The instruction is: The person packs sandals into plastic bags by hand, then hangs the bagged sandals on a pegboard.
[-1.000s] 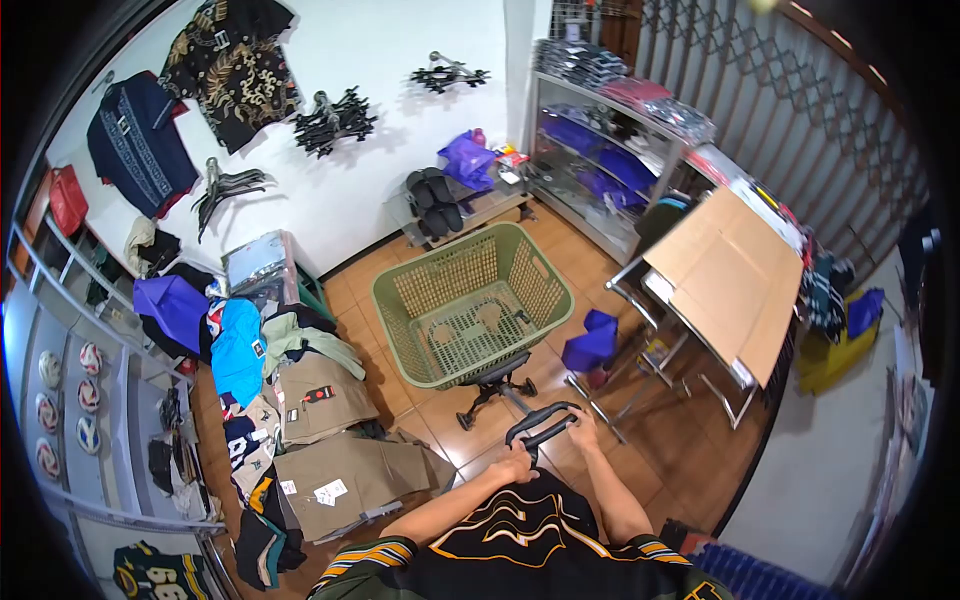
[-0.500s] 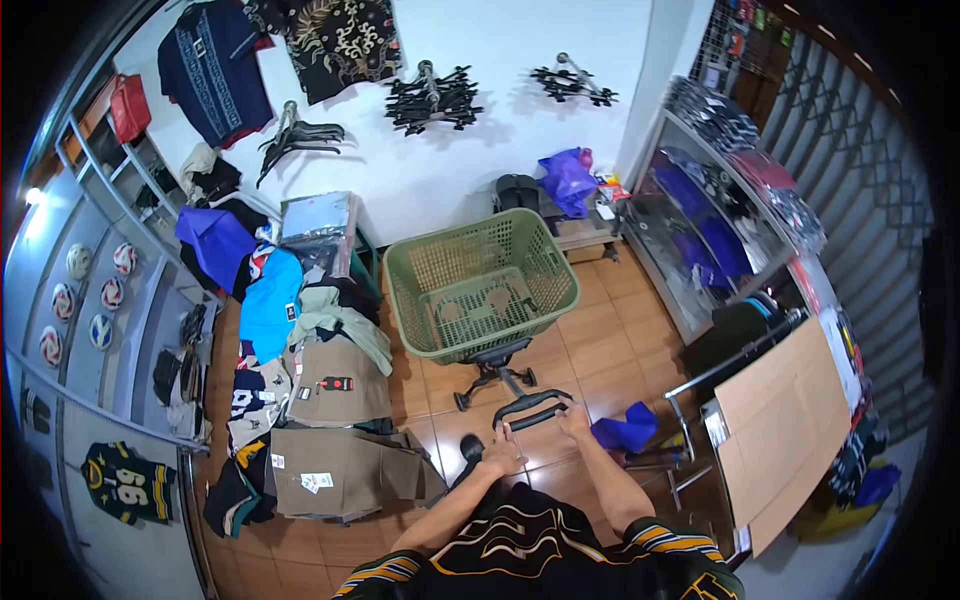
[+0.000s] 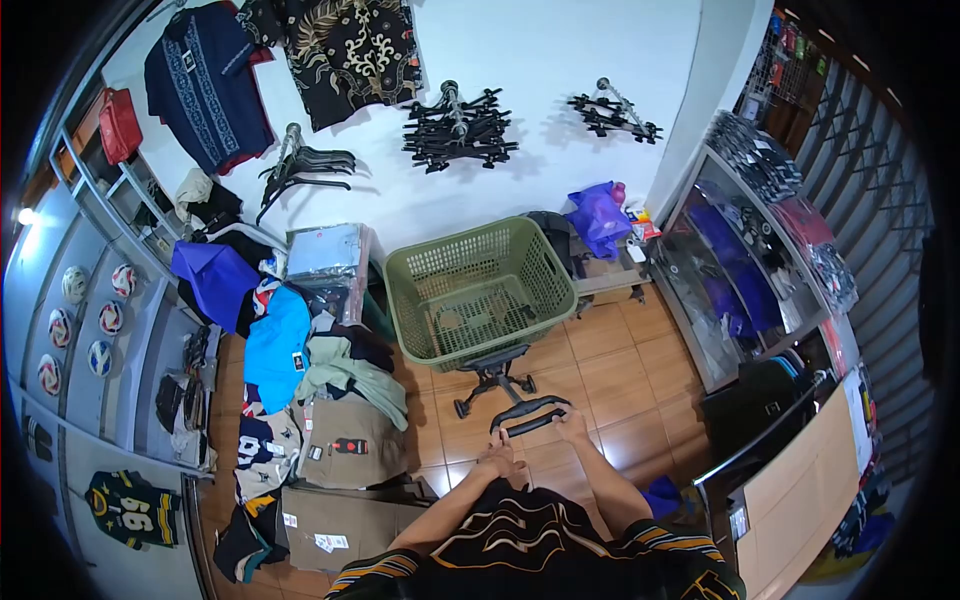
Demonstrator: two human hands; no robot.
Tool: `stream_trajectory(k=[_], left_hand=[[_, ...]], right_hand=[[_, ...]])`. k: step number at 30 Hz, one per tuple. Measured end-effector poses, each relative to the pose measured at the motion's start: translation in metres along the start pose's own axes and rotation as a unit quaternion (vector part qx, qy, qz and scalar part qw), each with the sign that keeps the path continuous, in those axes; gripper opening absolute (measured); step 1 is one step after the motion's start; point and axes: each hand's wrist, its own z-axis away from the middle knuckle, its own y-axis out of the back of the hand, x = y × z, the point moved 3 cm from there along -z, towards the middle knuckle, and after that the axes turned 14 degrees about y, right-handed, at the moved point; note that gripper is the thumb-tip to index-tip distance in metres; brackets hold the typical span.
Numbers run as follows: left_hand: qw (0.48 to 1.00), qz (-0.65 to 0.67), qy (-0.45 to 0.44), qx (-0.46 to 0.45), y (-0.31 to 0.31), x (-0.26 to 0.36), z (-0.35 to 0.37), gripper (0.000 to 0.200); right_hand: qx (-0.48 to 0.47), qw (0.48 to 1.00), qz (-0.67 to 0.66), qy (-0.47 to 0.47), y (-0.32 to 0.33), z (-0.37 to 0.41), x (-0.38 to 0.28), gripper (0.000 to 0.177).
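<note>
A green plastic shopping cart (image 3: pixel 395 312) with perforated walls stands in front of me, its basket without goods in it. Its black handle (image 3: pixel 530 406) points towards my body. My right hand (image 3: pixel 571 424) is closed around the handle's right end. At the left end, my left hand (image 3: pixel 500 457) has its fingers up against the grip and looks closed on it, some of them hidden. Below the basket, the cart's black frame and small wheels (image 3: pixel 462 408) rest on the tiled floor (image 3: pixel 640 380).
Folded brown trousers (image 3: pixel 350 445) and piled clothes, including a blue shirt (image 3: pixel 275 335), lie on my left. A glass display case (image 3: pixel 690 290) and a cardboard sheet (image 3: pixel 800 500) stand on the right. Black hangers (image 3: pixel 460 130) hang on the back wall beside a purple bag (image 3: pixel 600 220).
My view has moved forward along the aisle with the cart; the brown trousers and purple cloth on the floor sit lower in view. Both hands stay at the handle.
</note>
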Motion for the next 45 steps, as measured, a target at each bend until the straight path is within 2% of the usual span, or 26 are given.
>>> stream_trajectory(k=[3,4,5,7,11,13,16,21,22,23,28,32,35,38,40,45], left_hand=[[1.000,0.015,-0.006,0.027,0.025,-0.015,-0.035,0.109],[1.000,0.013,0.016,0.010,0.045,-0.017,-0.033,0.108],[1.000,0.014,0.021,0.011,0.063,-0.020,-0.034,0.108],[0.999,0.037,0.022,0.008,0.087,-0.029,-0.043,0.107],[0.997,0.059,0.034,0.027,0.115,-0.052,-0.090,0.106],[0.996,0.068,0.034,0.051,0.130,-0.061,-0.109,0.105],[0.996,0.059,0.059,0.041,0.162,-0.066,-0.125,0.106],[0.996,0.068,0.048,0.037,0.209,-0.068,-0.154,0.111],[0.996,0.074,0.043,0.028,0.215,-0.068,-0.162,0.112],[0.996,0.073,0.045,0.028,0.220,-0.067,-0.170,0.112],[0.994,0.073,0.032,0.071,0.234,-0.066,-0.210,0.115],[0.992,0.082,0.046,0.083,0.240,-0.071,-0.231,0.116],[0.992,0.090,0.074,0.057,0.253,-0.069,-0.235,0.118],[0.986,0.115,0.072,0.094,0.257,-0.069,-0.245,0.118],[0.982,0.149,0.105,0.051,0.269,-0.058,-0.230,0.119],[0.985,0.146,0.090,0.033,0.263,-0.053,-0.235,0.123]], right_hand=[[-0.019,0.998,-0.023,-0.050,0.000,-0.031,-0.036,0.040],[0.017,1.000,0.001,-0.012,-0.009,-0.044,-0.032,0.041],[0.012,1.000,-0.002,-0.010,-0.021,-0.060,-0.026,0.041],[0.075,0.994,0.028,0.078,-0.036,-0.091,-0.021,0.043],[0.056,0.995,0.014,0.076,-0.038,-0.126,-0.063,0.043],[0.034,0.999,-0.002,0.011,-0.047,-0.149,-0.065,0.040],[0.036,0.998,-0.027,0.033,-0.053,-0.181,-0.078,0.040],[0.038,0.998,-0.028,0.048,-0.050,-0.223,-0.106,0.038],[0.011,0.997,-0.077,0.009,-0.045,-0.229,-0.115,0.039],[0.010,0.997,-0.080,0.009,-0.044,-0.239,-0.119,0.039],[0.015,0.998,-0.007,0.053,-0.045,-0.279,-0.117,0.041],[0.004,0.997,-0.019,0.076,-0.050,-0.302,-0.113,0.040],[0.013,0.997,-0.017,0.069,-0.050,-0.313,-0.122,0.039],[0.039,0.995,-0.003,0.088,-0.050,-0.323,-0.124,0.039],[0.027,0.997,-0.035,0.060,-0.050,-0.326,-0.124,0.040],[0.028,0.999,-0.035,0.027,-0.052,-0.328,-0.124,0.044]])
